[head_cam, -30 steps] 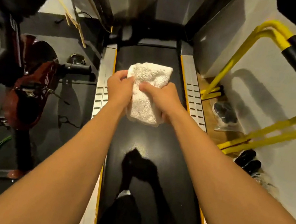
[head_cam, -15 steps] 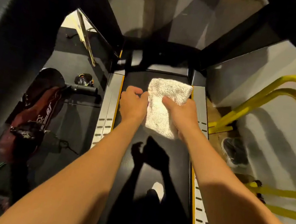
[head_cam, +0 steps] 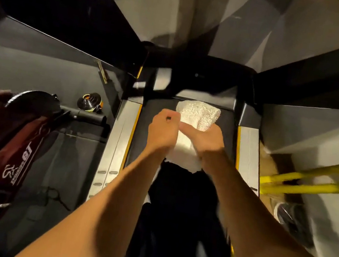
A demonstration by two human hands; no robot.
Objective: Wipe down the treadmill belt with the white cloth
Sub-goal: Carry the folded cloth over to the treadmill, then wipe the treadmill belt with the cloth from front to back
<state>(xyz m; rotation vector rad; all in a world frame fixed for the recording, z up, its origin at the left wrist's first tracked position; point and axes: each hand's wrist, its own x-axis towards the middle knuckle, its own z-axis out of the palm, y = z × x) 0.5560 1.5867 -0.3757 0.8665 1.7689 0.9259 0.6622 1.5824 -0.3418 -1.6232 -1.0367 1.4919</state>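
A folded white cloth (head_cam: 197, 116) lies on the black treadmill belt (head_cam: 155, 112), its far end near the motor cover at the front of the deck. My left hand (head_cam: 162, 130) grips the cloth's left edge. My right hand (head_cam: 204, 139) presses on its right side, fingers over the cloth. Both forearms stretch forward over the belt. My shadow darkens the belt below the hands.
Silver side rails (head_cam: 121, 134) (head_cam: 246, 154) with yellow trim flank the belt. Black uprights rise at both front corners. A dark red exercise bike (head_cam: 5, 147) stands at the left, and a yellow metal frame (head_cam: 311, 179) at the right, with shoes (head_cam: 292, 219) on the floor beside it.
Both hands have pushed the cloth forward along the belt toward the front motor cover, and my head has leaned forward with them.
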